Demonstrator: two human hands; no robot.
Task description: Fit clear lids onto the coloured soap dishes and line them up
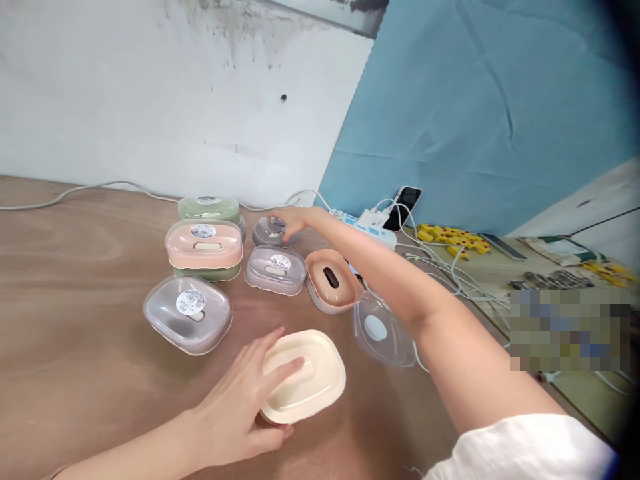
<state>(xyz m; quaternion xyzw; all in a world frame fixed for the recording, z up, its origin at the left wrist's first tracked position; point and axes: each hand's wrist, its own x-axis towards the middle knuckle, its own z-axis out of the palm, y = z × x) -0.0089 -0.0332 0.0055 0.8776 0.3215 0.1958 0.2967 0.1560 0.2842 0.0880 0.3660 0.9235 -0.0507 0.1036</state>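
My left hand (245, 393) grips a small cream plastic box (315, 380) near the front of the table. One finger lies across its shallow recessed face, and the others wrap the near and left edges. Stretched to the back, my right hand (293, 220) has its fingers closed over a grey box with a clear lid (265, 230); the forearm crosses above the table's right part. Just in front sit a lilac box with a labelled clear lid (275, 270) and an uncovered peach box (334, 280) with a dark slot. A loose clear lid (385, 330) lies beneath my right arm.
Pink lidded box (204, 245) and green boxes (210, 209) are stacked at the back left. A grey-lilac lidded box (187, 313) stands nearer. At the right are a power strip (373, 230), white cables, a phone (404, 207) and yellow pieces (453, 239). A wall (150, 100) rises behind.
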